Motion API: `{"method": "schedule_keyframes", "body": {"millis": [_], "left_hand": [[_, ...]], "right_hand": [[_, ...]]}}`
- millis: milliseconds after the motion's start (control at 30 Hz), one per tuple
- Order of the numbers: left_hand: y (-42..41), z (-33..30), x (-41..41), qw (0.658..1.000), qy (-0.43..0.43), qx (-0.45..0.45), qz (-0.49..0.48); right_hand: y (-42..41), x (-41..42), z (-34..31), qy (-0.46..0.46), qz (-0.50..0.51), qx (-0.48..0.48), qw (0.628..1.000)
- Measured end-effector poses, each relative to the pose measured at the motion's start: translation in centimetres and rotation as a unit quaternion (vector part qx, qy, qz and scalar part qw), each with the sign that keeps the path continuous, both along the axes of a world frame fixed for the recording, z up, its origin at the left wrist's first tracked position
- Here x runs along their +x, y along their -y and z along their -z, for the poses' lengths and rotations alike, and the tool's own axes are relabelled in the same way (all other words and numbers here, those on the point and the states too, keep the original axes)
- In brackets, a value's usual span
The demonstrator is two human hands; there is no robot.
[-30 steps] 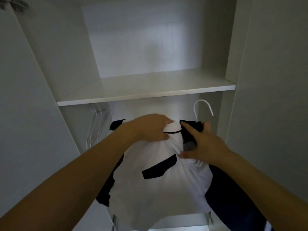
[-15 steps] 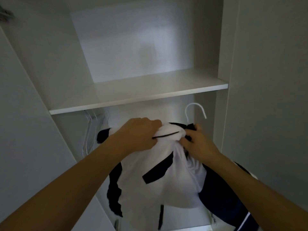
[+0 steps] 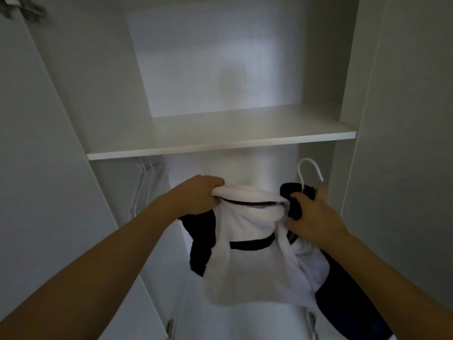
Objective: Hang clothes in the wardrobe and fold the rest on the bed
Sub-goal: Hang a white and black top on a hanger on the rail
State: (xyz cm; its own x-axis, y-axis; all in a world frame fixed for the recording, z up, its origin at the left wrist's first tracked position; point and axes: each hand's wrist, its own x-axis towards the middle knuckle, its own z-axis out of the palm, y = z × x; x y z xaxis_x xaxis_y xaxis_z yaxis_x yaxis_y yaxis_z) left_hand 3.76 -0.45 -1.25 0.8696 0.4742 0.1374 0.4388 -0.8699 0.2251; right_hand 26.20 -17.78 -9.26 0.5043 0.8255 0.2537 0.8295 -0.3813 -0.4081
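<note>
A white jacket with dark navy panels and a zip (image 3: 247,261) hangs in front of me inside the open wardrobe. My left hand (image 3: 198,195) grips the left end of its white collar. My right hand (image 3: 311,212) grips the collar's right end together with the dark fabric and the neck of a white hanger (image 3: 309,171), whose hook sticks up just under the shelf. The collar is stretched between both hands with the zip line showing. The hanger's arms are hidden inside the jacket.
A white shelf (image 3: 220,141) spans the wardrobe just above my hands. Several bare white hangers (image 3: 147,187) hang at the left under it. Wardrobe side walls (image 3: 348,94) and open doors (image 3: 36,168) close in on both sides.
My hands have moved apart, pulling the collar wide between them. The jacket has spread and turned, and the hanger hook now stands further right beside my right hand.
</note>
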Motion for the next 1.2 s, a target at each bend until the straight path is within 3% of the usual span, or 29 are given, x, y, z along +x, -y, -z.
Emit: {"method": "schedule_keyframes", "body": {"millis": [67, 133, 300, 400, 467, 533, 567, 600, 667, 733, 900, 1100, 1200], "left_hand": [[0.7, -0.8, 1.6, 0.997, -0.041, 0.05, 0.036], [1.7, -1.5, 3.4, 0.992, -0.074, 0.072, 0.071], [3.2, -2.2, 6.0, 0.984, -0.101, 0.104, 0.104], [2.2, -1.8, 4.8, 0.988, -0.051, 0.133, 0.057], [1.0, -0.4, 3.3, 0.988, 0.079, 0.135, -0.004], [0.6, 2.0, 2.0, 0.956, 0.269, 0.034, -0.111], [0.8, 3.3, 1.7, 0.924, 0.33, -0.073, -0.18], [0.9, 4.6, 1.6, 0.887, 0.337, -0.207, -0.237], [1.4, 7.2, 1.9, 0.833, 0.221, -0.427, -0.273], [2.1, 9.0, 2.4, 0.81, 0.137, -0.516, -0.243], [3.4, 11.1, 3.9, 0.729, 0.156, -0.624, -0.234], [3.8, 10.7, 3.3, 0.766, -0.004, -0.599, -0.232], [4.2, 10.5, 2.9, 0.765, 0.031, -0.616, -0.188]], "right_hand": [[0.0, -0.2, 0.8, -0.008, -0.071, -0.028, 0.997], [-0.3, -1.2, 1.2, -0.026, -0.116, 0.007, 0.993], [-2.0, -1.8, 2.5, -0.099, -0.091, 0.084, 0.987], [-2.1, -1.1, 2.6, -0.273, -0.056, 0.155, 0.948], [-1.7, -0.8, 2.4, -0.341, -0.036, 0.213, 0.915], [-1.4, -0.5, 2.7, -0.363, -0.037, 0.236, 0.901], [-1.2, -0.6, 2.8, -0.368, -0.042, 0.238, 0.898], [-1.1, -0.7, 3.0, -0.368, -0.045, 0.238, 0.898], [-0.9, -0.9, 3.1, -0.369, -0.043, 0.236, 0.898], [-0.9, -1.2, 3.1, -0.365, -0.037, 0.231, 0.901], [-0.6, -1.6, 3.8, -0.36, 0.008, 0.242, 0.901], [0.4, -1.8, 4.1, -0.378, 0.03, 0.256, 0.889], [0.7, -2.0, 4.2, -0.379, 0.043, 0.261, 0.887]]}}
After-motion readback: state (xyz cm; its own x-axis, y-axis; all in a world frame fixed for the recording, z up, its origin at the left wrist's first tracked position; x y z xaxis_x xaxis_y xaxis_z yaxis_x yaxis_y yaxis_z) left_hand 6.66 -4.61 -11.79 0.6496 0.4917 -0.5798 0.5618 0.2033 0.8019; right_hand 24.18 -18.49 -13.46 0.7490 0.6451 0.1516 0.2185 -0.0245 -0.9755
